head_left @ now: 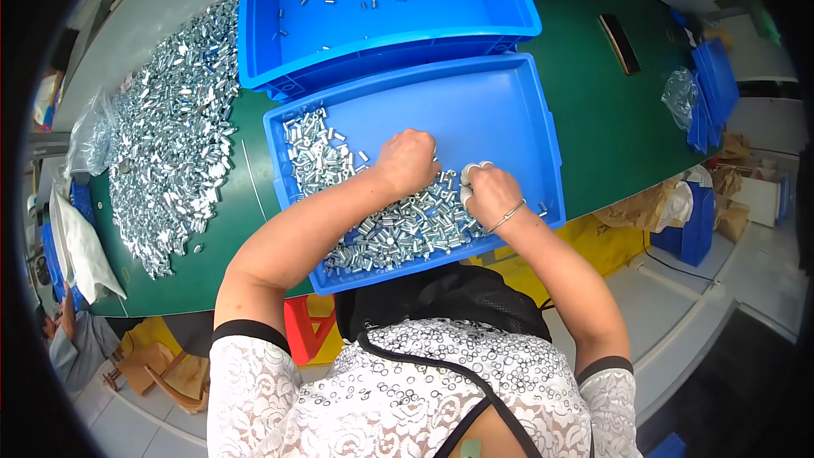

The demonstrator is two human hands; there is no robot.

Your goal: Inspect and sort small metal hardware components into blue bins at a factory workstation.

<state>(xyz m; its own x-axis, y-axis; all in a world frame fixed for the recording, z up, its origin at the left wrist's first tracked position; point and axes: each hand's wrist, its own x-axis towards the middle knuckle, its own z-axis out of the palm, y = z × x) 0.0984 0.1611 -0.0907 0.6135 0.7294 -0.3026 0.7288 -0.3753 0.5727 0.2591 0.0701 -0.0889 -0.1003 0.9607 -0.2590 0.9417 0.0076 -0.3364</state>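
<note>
My left hand (408, 161) is closed, knuckles up, over the middle of a shallow blue bin (475, 106). Its fingertips are mostly hidden, so what it grips cannot be made out. Just to its right, my right hand (493, 193) has its fingers drawn together, with white coverings on some fingertips. Whether a part sits between them is too small to tell. Below and between both hands, small shiny metal sleeves (403, 225) lie heaped along the near and left sides of the bin.
Behind stands a deeper blue bin (390, 44) with a few scattered metal pieces. A large mound of metal parts (174, 136) covers the green table (585, 119) at left, beside clear plastic bags (91, 136). A phone (620, 44) lies at far right.
</note>
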